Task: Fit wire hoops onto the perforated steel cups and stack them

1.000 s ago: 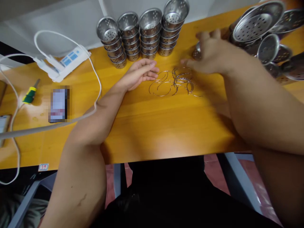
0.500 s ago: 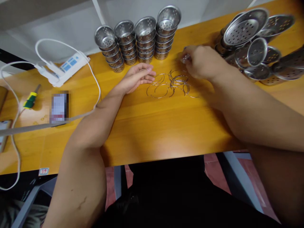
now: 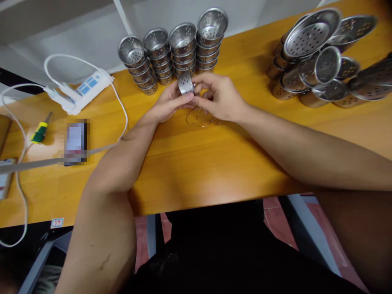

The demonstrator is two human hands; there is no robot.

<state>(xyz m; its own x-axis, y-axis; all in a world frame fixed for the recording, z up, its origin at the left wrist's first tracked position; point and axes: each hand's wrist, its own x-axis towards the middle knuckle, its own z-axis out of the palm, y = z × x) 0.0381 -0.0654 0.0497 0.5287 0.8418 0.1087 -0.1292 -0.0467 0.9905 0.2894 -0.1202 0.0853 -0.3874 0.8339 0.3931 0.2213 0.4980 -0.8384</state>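
Note:
A small perforated metal cup (image 3: 185,83) is held tilted between both hands, in front of the stacked cups. My left hand (image 3: 172,102) grips it from the left, with the thumb on its lower edge. From the right, my right hand (image 3: 219,97) has its fingers closed at the cup's other end; its fingertips are partly hidden. Thin wire rings (image 3: 200,118) lie on the wooden table (image 3: 196,163) just below the hands, partly covered by my right hand.
Stacks of perforated cups (image 3: 183,38) stand at the back. Larger perforated metal containers (image 3: 309,41) crowd the right. At the left are a white power strip (image 3: 92,87) with cables, a screwdriver (image 3: 40,131) and a blurred phone (image 3: 75,141).
My right hand has moved left from beyond the wire rings to meet my left hand. The small cup is now held between them, and my left hand has closed on it.

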